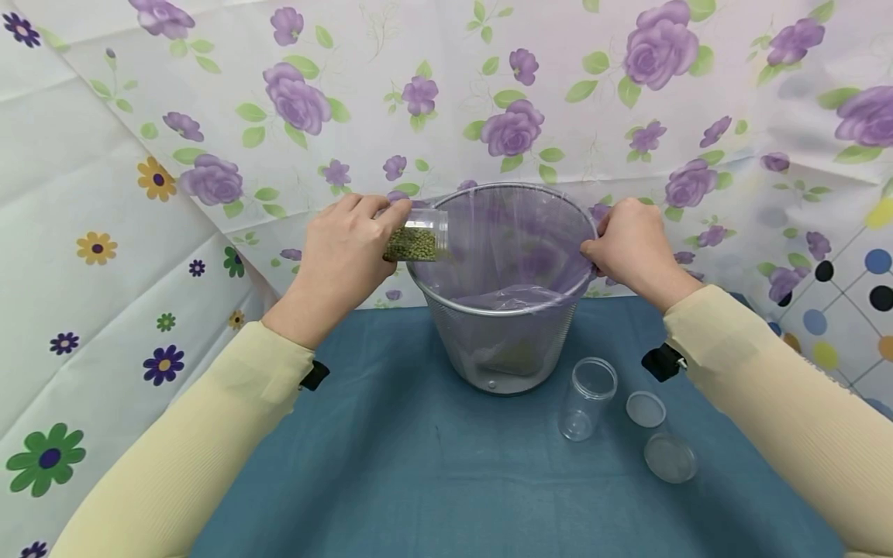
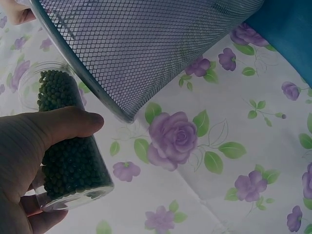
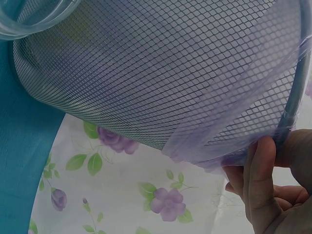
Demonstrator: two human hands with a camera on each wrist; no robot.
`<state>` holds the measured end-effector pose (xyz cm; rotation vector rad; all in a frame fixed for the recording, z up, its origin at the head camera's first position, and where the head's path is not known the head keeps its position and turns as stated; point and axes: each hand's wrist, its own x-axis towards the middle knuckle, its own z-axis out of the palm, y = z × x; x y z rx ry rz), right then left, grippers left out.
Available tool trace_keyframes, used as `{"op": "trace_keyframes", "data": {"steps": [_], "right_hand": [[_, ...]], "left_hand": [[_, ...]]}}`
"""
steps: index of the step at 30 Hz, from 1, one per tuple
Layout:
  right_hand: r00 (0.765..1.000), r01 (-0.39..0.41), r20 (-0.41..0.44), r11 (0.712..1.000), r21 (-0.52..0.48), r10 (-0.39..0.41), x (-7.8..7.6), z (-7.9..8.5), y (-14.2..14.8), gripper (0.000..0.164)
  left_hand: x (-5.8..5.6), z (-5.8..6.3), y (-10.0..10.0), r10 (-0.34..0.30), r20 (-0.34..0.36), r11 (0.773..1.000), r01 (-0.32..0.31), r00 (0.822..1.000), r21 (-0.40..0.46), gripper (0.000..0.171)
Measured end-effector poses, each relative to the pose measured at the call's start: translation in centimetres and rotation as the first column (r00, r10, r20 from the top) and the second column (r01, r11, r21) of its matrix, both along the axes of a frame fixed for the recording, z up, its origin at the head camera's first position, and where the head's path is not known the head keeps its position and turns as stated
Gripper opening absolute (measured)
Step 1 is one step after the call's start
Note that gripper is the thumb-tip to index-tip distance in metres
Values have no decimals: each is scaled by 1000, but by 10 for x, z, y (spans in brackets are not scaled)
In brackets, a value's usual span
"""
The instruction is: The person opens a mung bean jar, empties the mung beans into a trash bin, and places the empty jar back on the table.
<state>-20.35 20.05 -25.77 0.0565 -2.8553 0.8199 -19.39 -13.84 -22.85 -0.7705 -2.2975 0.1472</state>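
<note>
My left hand (image 1: 352,244) grips a clear jar of green beans (image 1: 416,243), tipped on its side, its open mouth at the left rim of a wire mesh bin (image 1: 456,333). Beans (image 2: 73,163) fill much of the jar in the left wrist view, where the thumb lies across its side. Lining the bin is a thin purple plastic bag (image 1: 516,240), folded over the rim. My right hand (image 1: 631,244) pinches the bag and rim at the bin's right side. Through the lower mesh, a greenish patch (image 1: 512,356) shows inside.
An uncovered clear jar (image 1: 587,399) stands right of the bin's base on the blue cloth (image 1: 418,480). Beside it lie two round clear lids, a smaller lid (image 1: 646,409) and a larger lid (image 1: 670,457). Behind the bin hangs a flowered sheet (image 1: 432,70).
</note>
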Motion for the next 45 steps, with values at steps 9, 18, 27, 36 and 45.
{"op": "trace_keyframes", "data": {"steps": [9,18,27,36,45], "right_hand": [[1000,-1,-12,1000,0,1,-1,-1,0,35],[1000,1,-14,1000,4,0,-1,-1,0,34],[1000,0,-13,1000,13,1,0,1,0,35],[1000,2,-13,1000,10,-2,0,0,0,35],[1000,3,-6,1000,7,-3,-1,0,0,33]], "left_hand": [[0,0,1,-9,-25,1000,9,1000,-3,65],[0,1,1,-10,-23,1000,9,1000,-13,66],[-1,1,1,-15,-32,1000,15,999,-14,66],[0,1,1,-11,-30,1000,10,999,-22,66],[0,1,1,-8,-32,1000,7,999,-26,67]]}}
